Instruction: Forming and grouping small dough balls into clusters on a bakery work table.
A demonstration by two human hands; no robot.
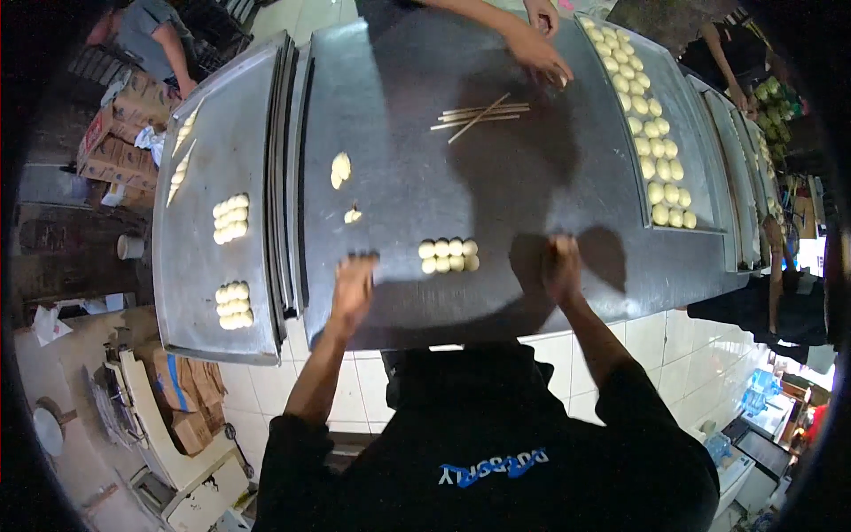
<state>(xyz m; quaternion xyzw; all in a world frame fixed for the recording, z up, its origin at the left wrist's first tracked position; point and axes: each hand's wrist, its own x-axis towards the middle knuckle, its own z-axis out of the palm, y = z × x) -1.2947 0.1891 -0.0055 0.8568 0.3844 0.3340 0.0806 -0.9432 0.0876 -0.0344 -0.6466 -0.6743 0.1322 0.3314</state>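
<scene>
My left hand (pixel 355 288) rests on the dark metal worktable (pixel 399 315), its fingers curled downward. On the right, my right hand (pixel 562 266) is closed like a fist against the tabletop. Whatever lies under either hand is hidden. Between them sits a block of pale dough balls (pixel 448 256), set in two touching rows. Beyond my left hand are a small dough piece (pixel 352 215) and a larger dough lump (pixel 341 169).
Thin sticks (pixel 479 115) lie crossed near the far side, close to another person's hand (pixel 541 62). A left tray (pixel 191 266) carries dough blocks and twisted strips. A right tray (pixel 705 199) holds many dough balls. Other people stand around the edges.
</scene>
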